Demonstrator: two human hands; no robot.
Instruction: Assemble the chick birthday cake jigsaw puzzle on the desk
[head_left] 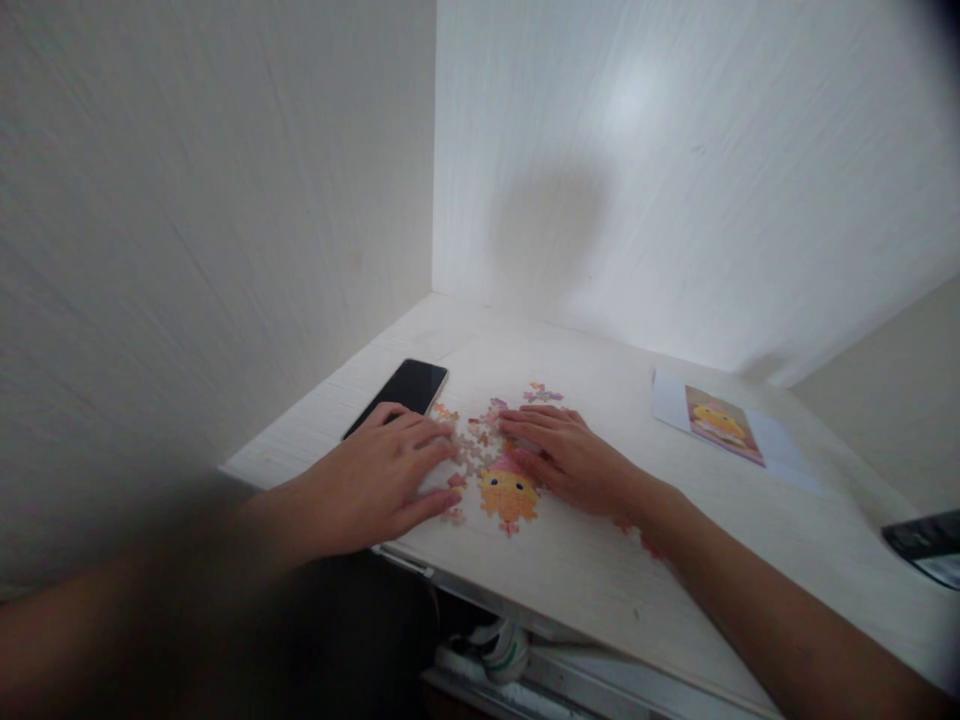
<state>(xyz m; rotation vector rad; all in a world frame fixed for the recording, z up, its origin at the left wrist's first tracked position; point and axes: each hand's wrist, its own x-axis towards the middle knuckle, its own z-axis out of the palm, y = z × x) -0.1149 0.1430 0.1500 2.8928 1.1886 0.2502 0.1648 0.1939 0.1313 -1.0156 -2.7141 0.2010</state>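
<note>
A partly joined jigsaw puzzle (508, 493) with a yellow duck-like figure lies near the front edge of a pale wooden desk (675, 560). Loose pink and orange pieces (541, 394) are scattered just behind it. My left hand (375, 478) lies flat on the desk left of the puzzle, fingers stretched out and touching pieces. My right hand (574, 457) rests palm down on the right side, its fingers extended over pieces at the puzzle's top. Neither hand grips anything that I can see.
A black phone (400, 393) lies face up behind my left hand. A printed picture sheet (724, 421) lies at the right rear of the desk. A dark object (926, 540) sits at the right edge. White walls enclose the desk's left and back. A shoe (501, 647) shows below.
</note>
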